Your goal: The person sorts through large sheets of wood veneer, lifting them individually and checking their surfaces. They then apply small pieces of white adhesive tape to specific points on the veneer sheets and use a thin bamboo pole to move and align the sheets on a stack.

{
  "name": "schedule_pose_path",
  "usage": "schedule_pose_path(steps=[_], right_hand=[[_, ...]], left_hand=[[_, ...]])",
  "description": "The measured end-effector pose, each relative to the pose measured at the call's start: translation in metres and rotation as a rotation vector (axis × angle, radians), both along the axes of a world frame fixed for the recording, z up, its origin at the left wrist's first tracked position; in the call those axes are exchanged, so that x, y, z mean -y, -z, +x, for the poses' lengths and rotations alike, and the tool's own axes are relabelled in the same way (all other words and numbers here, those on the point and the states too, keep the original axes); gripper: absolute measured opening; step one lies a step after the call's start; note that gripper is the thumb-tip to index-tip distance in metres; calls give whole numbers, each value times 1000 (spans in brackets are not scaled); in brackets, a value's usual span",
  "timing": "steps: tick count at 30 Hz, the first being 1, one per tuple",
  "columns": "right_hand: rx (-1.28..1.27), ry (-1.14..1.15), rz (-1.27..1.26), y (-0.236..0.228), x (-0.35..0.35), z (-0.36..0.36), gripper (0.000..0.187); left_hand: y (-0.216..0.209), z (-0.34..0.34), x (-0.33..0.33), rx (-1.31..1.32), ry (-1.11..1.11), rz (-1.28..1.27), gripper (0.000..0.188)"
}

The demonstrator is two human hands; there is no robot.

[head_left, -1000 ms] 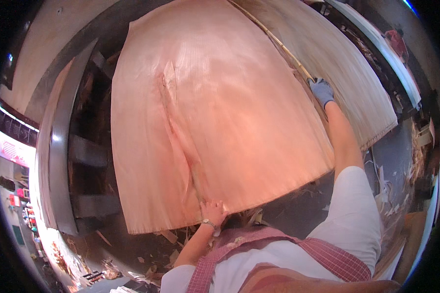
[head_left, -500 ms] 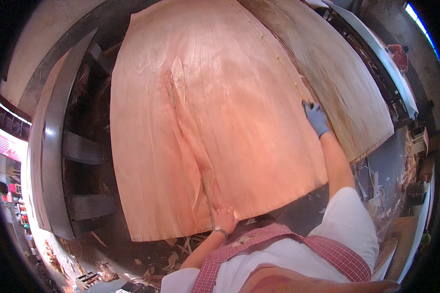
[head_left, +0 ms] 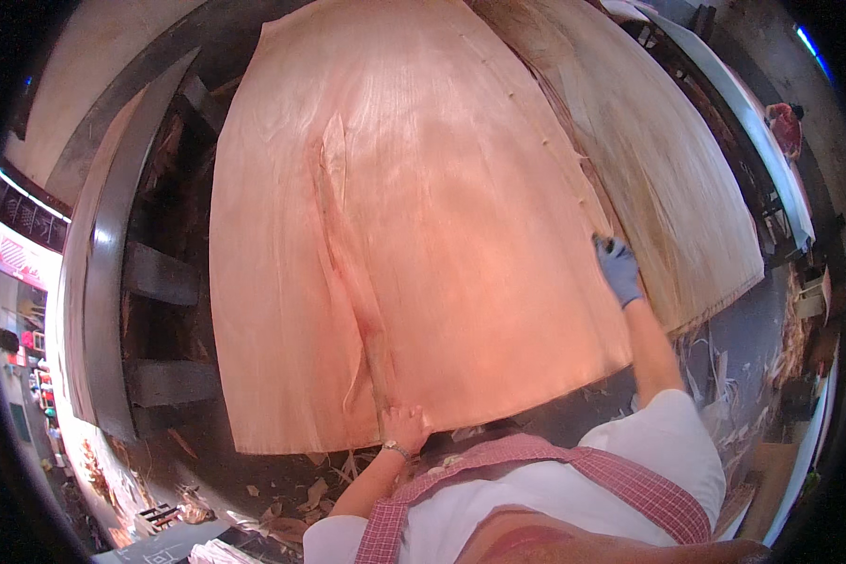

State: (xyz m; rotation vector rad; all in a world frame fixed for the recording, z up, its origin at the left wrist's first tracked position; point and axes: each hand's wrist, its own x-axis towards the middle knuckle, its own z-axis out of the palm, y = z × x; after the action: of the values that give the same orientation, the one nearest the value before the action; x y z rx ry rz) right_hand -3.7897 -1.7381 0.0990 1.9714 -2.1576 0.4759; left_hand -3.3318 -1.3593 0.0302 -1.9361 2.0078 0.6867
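Note:
A large, thin, pale pinkish wood veneer sheet [head_left: 479, 282] lies flat before me. A long split with a raised, curled strip [head_left: 348, 273] runs down its left half. My left hand [head_left: 406, 429], bare with a watch [head_left: 397, 449] at the wrist, rests on the near edge beside the split's lower end, fingers spread. On the sheet's right edge is my right hand [head_left: 618, 270] in a blue-grey glove. Its fingers look curled, with something dark at the tips; whether that is a tool or part of the glove is unclear.
More veneer [head_left: 696, 207], greyer and browner, lies along the right. A dark metal frame with crossbars [head_left: 164, 274] stands at left. Torn veneer scraps [head_left: 315, 493] litter the floor. Another person [head_left: 784, 130] is at the far right, beyond a long pale panel [head_left: 757, 122].
My right hand has slid nearer to me along the sheet's right edge. My left hand remains by the split's lower end. The whole view has shifted slightly.

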Motion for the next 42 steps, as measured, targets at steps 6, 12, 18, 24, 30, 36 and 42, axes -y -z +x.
schedule_pose_path(steps=[6, 12, 18, 24, 30, 36, 42], right_hand=[[368, 62, 195, 24, 18, 43, 57], [836, 175, 505, 15, 73, 52, 58], [582, 149, 416, 33, 84, 7, 56], [477, 193, 367, 34, 88, 5, 58], [356, 183, 369, -24, 149, -25, 65], [222, 91, 231, -49, 168, -70, 55], [144, -125, 24, 35, 61, -95, 51]], left_hand=[[-11, -3, 6, 11, 15, 51, 54], [-20, -3, 10, -11, 4, 95, 54], [-22, -1, 24, -55, -32, 197, 51], [-14, 1, 17, -53, -62, 140, 49], [-11, 2, 12, -66, -56, 98, 49], [-4, 2, 11, -48, -57, 76, 52], [4, -1, 3, -41, -43, 27, 53]])
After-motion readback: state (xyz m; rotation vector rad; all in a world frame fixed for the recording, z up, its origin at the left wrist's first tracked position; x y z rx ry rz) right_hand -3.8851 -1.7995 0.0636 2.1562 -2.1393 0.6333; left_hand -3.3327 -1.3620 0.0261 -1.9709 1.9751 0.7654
